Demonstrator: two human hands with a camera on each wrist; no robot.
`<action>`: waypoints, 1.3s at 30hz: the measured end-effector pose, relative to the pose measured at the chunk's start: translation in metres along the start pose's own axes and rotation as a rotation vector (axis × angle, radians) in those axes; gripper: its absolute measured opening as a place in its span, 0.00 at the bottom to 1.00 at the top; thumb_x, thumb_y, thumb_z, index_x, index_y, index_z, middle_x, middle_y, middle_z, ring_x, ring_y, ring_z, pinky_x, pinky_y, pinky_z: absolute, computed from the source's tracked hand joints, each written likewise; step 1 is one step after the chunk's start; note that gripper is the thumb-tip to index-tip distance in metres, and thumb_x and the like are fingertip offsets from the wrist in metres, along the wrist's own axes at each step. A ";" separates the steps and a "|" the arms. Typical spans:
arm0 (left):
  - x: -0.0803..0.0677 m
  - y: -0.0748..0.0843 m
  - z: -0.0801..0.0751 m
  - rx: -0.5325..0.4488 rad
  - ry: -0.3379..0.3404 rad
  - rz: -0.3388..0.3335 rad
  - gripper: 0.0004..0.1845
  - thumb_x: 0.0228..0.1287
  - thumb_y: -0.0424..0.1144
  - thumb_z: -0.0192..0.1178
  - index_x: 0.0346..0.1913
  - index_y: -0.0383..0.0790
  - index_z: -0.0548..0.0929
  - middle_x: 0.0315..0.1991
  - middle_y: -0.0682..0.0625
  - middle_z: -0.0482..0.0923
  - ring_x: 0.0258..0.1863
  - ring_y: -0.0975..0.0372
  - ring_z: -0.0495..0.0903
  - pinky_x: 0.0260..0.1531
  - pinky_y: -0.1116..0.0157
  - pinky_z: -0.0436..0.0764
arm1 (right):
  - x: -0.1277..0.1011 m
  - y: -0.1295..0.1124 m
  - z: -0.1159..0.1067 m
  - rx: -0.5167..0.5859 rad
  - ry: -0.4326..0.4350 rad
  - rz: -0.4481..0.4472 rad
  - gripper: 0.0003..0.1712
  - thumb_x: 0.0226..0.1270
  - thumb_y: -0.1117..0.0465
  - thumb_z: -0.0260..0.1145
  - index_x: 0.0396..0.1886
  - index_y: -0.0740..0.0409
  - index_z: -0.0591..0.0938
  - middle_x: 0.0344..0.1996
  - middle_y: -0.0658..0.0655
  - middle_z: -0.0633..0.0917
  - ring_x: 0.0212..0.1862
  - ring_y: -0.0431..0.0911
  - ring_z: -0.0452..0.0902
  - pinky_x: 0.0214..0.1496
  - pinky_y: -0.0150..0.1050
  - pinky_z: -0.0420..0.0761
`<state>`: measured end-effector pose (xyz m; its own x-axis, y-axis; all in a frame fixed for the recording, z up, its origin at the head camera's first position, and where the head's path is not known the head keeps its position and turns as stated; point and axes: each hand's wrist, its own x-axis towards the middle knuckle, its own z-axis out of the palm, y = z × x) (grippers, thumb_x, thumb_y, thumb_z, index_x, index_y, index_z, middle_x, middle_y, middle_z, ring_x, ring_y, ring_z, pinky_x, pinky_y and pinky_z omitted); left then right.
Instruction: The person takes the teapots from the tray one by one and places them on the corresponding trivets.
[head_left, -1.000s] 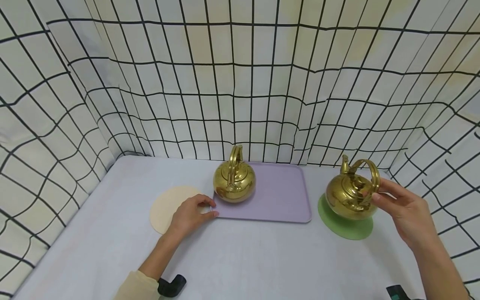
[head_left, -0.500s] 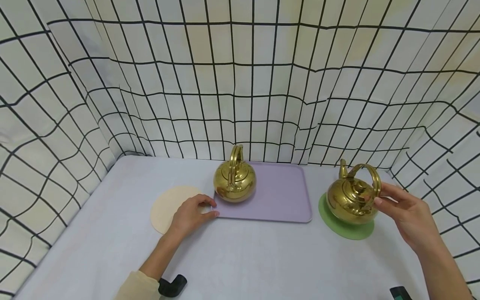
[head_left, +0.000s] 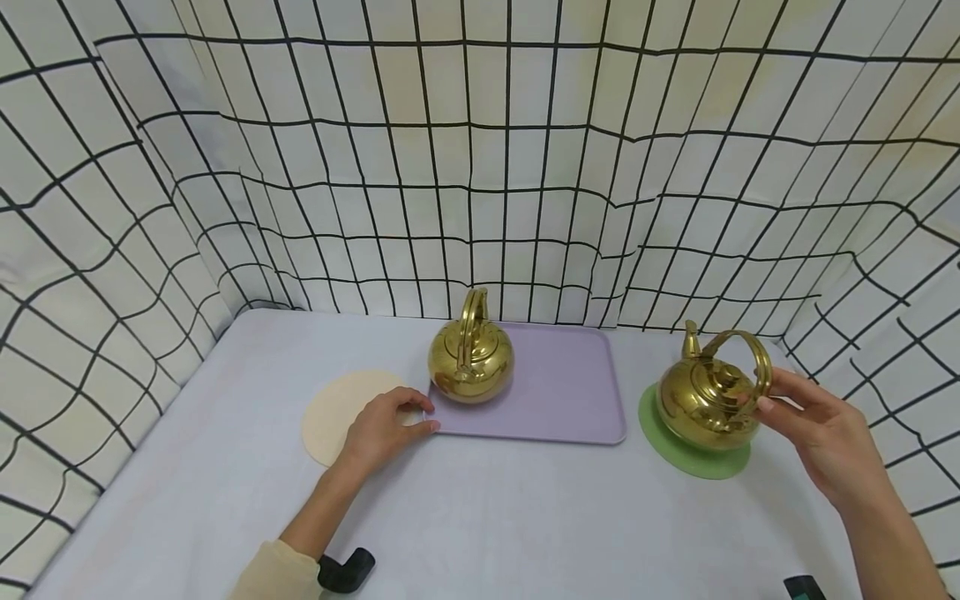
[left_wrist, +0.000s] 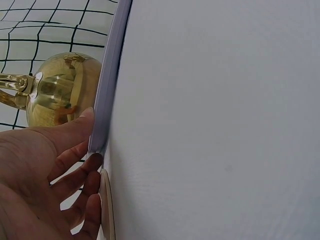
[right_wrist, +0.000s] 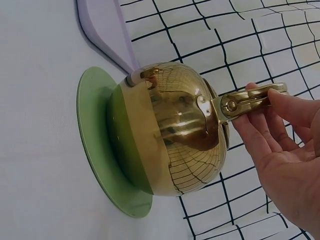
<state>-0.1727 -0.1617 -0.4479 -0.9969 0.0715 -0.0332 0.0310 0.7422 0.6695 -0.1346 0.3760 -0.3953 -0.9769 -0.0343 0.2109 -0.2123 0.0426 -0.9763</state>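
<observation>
My right hand (head_left: 840, 446) pinches the arched handle of a shiny brass teapot (head_left: 705, 404), thumb on one side and fingers on the other. The teapot is upright over a round green mat (right_wrist: 92, 130), its spout pointing away to the back left. My left hand (head_left: 382, 429) holds the front left corner of a lilac tray (head_left: 562, 383), thumb (left_wrist: 87, 117) against the rim and the index fingertip at the corner. A second brass teapot (head_left: 471, 362) stands on the left part of this tray, its handle upright.
A round cream mat (head_left: 330, 417) lies left of the tray, partly under my left hand in the head view. White cloth covers the table (head_left: 540, 517). A black wire grid (head_left: 506, 192) encloses the back and sides.
The teapot in my right hand has moved slightly right and down over the green mat. My left hand, the tray and the other teapot have stayed put.
</observation>
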 end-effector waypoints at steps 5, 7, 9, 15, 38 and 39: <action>0.001 -0.002 0.000 0.001 -0.001 0.004 0.13 0.62 0.45 0.75 0.47 0.47 0.88 0.54 0.48 0.88 0.61 0.50 0.82 0.63 0.46 0.78 | 0.000 0.001 0.001 0.029 -0.021 -0.019 0.27 0.72 0.79 0.60 0.68 0.60 0.79 0.51 0.46 0.86 0.54 0.32 0.86 0.54 0.22 0.82; 0.000 -0.002 0.000 0.002 -0.002 0.005 0.13 0.62 0.45 0.75 0.47 0.47 0.88 0.54 0.48 0.88 0.61 0.50 0.82 0.63 0.46 0.78 | 0.000 0.001 0.001 0.028 -0.028 -0.022 0.27 0.72 0.80 0.59 0.68 0.60 0.79 0.51 0.46 0.86 0.54 0.32 0.86 0.54 0.22 0.82; 0.000 -0.002 0.000 0.003 -0.001 0.003 0.13 0.62 0.45 0.75 0.47 0.47 0.88 0.54 0.48 0.88 0.61 0.50 0.82 0.63 0.46 0.78 | -0.001 0.001 0.000 0.033 -0.035 -0.021 0.27 0.72 0.80 0.59 0.67 0.60 0.80 0.51 0.46 0.86 0.54 0.32 0.86 0.55 0.22 0.82; 0.000 -0.001 -0.001 -0.004 0.005 0.006 0.12 0.62 0.44 0.75 0.47 0.47 0.88 0.54 0.48 0.87 0.62 0.50 0.82 0.63 0.45 0.78 | -0.003 0.001 0.000 0.037 -0.043 -0.013 0.27 0.73 0.80 0.59 0.67 0.60 0.80 0.51 0.45 0.87 0.54 0.32 0.86 0.55 0.21 0.81; -0.002 -0.001 0.000 -0.001 0.005 -0.007 0.12 0.62 0.45 0.75 0.46 0.48 0.88 0.54 0.48 0.87 0.61 0.50 0.82 0.62 0.46 0.78 | 0.000 -0.022 0.018 -0.393 0.253 0.038 0.24 0.76 0.61 0.66 0.69 0.47 0.76 0.56 0.32 0.79 0.53 0.21 0.79 0.51 0.12 0.73; -0.002 -0.001 0.000 0.001 0.004 -0.005 0.12 0.62 0.45 0.75 0.46 0.48 0.88 0.54 0.48 0.87 0.61 0.50 0.82 0.62 0.46 0.78 | 0.000 -0.024 0.020 -0.449 0.279 0.044 0.25 0.76 0.60 0.67 0.70 0.46 0.76 0.56 0.30 0.78 0.54 0.20 0.78 0.51 0.11 0.73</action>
<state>-0.1711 -0.1629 -0.4487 -0.9973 0.0649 -0.0335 0.0259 0.7429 0.6689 -0.1292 0.3547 -0.3727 -0.9416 0.2411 0.2351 -0.1013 0.4632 -0.8804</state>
